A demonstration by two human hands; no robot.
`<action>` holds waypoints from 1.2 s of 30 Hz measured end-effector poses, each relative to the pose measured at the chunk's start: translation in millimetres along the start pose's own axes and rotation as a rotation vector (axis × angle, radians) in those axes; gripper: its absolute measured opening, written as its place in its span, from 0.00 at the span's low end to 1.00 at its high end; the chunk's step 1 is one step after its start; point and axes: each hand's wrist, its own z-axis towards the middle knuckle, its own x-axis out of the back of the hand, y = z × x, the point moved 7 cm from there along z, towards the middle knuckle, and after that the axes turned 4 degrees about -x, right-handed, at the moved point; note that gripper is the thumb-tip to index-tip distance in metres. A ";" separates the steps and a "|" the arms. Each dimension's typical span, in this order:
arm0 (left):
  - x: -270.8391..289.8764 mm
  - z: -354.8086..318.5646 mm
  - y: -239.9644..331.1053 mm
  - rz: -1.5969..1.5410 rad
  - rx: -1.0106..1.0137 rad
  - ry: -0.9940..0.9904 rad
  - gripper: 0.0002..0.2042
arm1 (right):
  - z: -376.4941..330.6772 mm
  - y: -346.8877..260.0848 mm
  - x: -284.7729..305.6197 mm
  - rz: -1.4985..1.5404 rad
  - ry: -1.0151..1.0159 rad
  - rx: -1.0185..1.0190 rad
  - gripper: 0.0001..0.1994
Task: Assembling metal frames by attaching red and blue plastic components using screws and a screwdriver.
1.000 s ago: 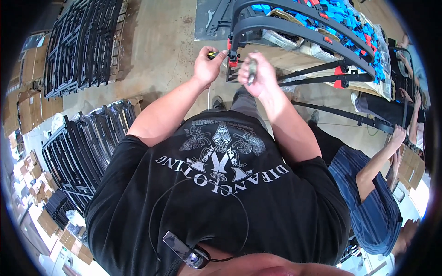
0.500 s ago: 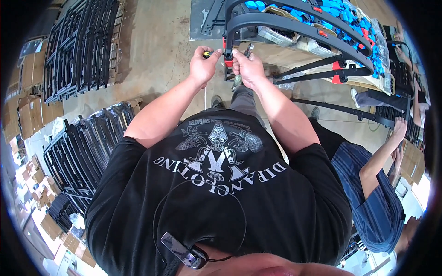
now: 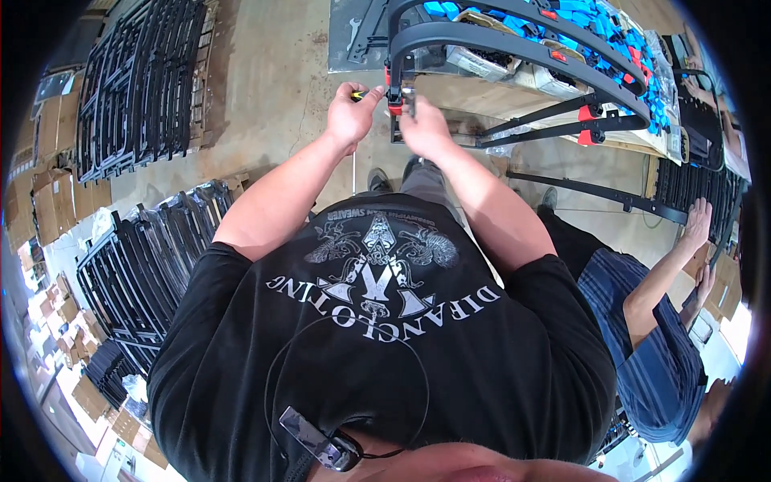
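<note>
Fingers of your left hand (image 3: 349,116) pinch a yellow-handled tool (image 3: 359,95); your right hand (image 3: 424,128) fingers grip the black curved frame's (image 3: 514,44) red-clipped end (image 3: 394,103).

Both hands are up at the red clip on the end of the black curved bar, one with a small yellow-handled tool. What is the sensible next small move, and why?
Probably bring the tool tip onto the red clip while the right hand steadies the black curved bar. The left hand grips a small yellow-handled tool just left of the clip, and the right hand is already at the bar's end beside it. The exact contact is too small to tell.
</note>
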 end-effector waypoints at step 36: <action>-0.7 -1.7 -12.2 -0.098 -0.018 0.074 0.17 | -9.0 -5.2 -19.6 0.447 -0.622 -0.503 0.17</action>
